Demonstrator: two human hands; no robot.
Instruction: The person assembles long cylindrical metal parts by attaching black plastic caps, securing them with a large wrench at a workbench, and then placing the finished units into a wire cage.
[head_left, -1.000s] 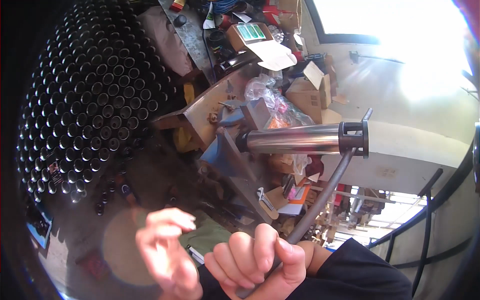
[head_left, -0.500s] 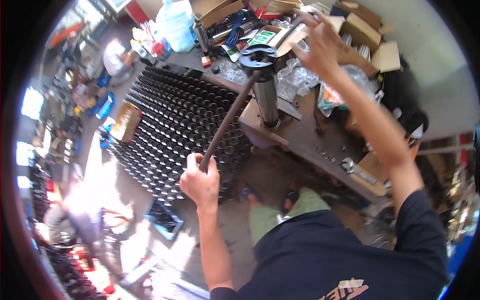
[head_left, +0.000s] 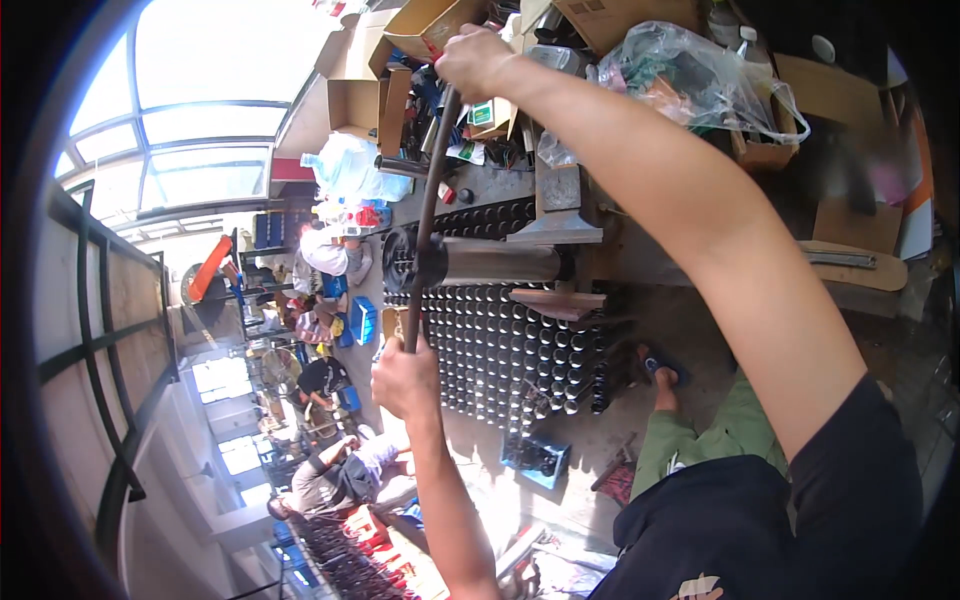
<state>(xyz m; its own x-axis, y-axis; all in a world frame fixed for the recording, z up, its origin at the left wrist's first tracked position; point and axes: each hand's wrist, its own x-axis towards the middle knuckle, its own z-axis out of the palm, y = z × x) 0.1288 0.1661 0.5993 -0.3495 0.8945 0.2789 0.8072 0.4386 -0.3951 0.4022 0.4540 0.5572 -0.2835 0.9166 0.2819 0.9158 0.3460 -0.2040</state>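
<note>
Since half a second ago, my right hand [head_left: 478,62] has gone from loosely spread at the far end of the metal bar [head_left: 433,170] to wrapped around it, and my whole view has swung so that the steel cylinder [head_left: 500,262] now points left. My left hand [head_left: 405,378] has the near end, its fingers curled into a fist about the bar, just as they were then. Holding the two ends well apart, with the cylinder's black cap [head_left: 412,262] between them, seems to be for leverage: the bar crosses that cap at the cylinder's left end, seated in its notched rim as far as I can tell, so both arms can bear on it from opposite sides. At its right end the cylinder sits between the two plates of a clamp [head_left: 555,236] at the edge of the tabletop [head_left: 512,184], presumably to keep the body from turning or slipping while I hold the bar. Overhanging like that, it also leaves room around the cap for the bar. Rows of dark tubes [head_left: 500,350] stand packed beside and below the cylinder, likely within easy reach. A clear plastic bag [head_left: 680,80] and an open cardboard box [head_left: 425,28] lie on the far side, apart from the cylinder.
</note>
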